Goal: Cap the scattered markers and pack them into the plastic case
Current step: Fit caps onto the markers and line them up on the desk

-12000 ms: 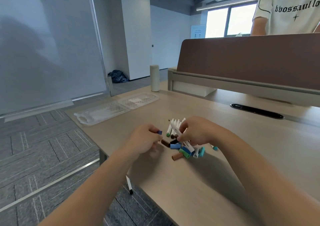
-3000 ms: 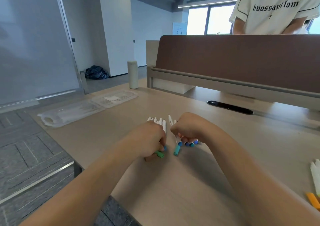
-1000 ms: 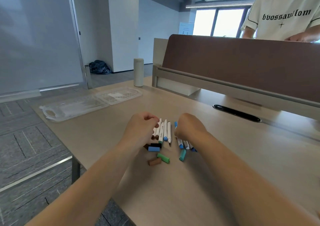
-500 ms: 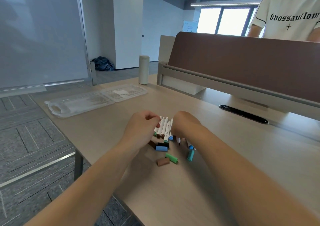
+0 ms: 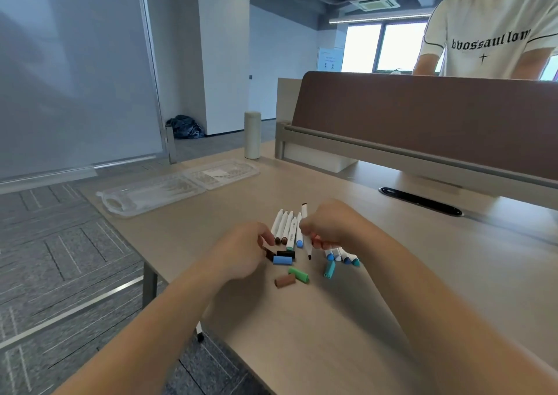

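Gripping an uncapped white marker (image 5: 305,228) tip-down, the right hand (image 5: 332,225) hangs over the desk (image 5: 332,334); the left hand (image 5: 241,252) curls beside loose caps (image 5: 282,260), what it holds unclear.

Nine markers (image 5: 283,227) visible, some partly hidden; five loose caps (image 5: 282,260) clear, sixth uncertain; one open plastic case (image 5: 145,196), 10 o'clock; one bottle (image 5: 252,134), 12 o'clock.

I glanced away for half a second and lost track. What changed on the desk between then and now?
The right hand has picked one dark-tipped marker out of the pile and holds it tip down. The left hand stayed beside the row of uncapped markers. The loose caps and the open plastic case have not moved.
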The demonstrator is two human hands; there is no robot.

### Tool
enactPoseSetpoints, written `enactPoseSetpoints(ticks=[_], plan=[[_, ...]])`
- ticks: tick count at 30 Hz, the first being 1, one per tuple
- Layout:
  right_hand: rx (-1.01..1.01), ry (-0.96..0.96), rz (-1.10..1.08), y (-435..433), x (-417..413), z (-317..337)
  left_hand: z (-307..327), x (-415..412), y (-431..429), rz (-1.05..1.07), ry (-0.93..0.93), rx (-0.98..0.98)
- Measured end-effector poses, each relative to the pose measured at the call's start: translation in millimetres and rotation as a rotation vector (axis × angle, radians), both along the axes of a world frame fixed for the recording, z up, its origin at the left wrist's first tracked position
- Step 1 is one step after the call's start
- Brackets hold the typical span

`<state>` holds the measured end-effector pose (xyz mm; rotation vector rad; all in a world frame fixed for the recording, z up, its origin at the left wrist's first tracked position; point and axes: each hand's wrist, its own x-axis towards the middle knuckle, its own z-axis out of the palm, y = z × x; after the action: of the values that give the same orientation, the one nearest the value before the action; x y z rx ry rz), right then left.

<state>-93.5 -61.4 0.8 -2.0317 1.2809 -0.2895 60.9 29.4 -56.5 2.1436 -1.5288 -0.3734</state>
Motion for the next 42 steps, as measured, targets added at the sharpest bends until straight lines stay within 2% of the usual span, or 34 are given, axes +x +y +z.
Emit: enactPoseSetpoints(ticks=[8, 10, 16, 19, 22, 27, 36, 39, 42], plan=[[0.208, -0.350, -0.067, 2, -8, -21, -1, -1, 4, 0.006, -0.072, 0.019], [0.227, -0.392, -0.067, 0, -8, -21, -1, -1, 5, 0.045, 0.040, -0.053], [0.257, -0.521, -0.015, 2, -4, -18, -3, -5, 6, 0.061, 0.537, -0.267], [0.193, -0.546, -0.036, 4, -4, -16, -2, -6, 6, 0.055, 0.588, -0.287], [0.168, -0.684, -0.103, 5, -5, -12, -3, -8, 7, 0.047, 0.637, -0.293], [0.170, -0.776, -0.135, 5, -5, -10, -3, -10, 5, 0.029, 0.680, -0.287], [0.196, -0.733, -0.072, 10, -2, -12, -1, -13, 4, -0.014, 0.767, -0.334], [0.238, -0.729, -0.045, 12, 0, -15, 0, -13, 5, -0.011, 0.715, -0.350], [0.299, -0.742, -0.042, 15, 2, -17, -2, -12, 5, 0.000, 0.573, -0.338]])
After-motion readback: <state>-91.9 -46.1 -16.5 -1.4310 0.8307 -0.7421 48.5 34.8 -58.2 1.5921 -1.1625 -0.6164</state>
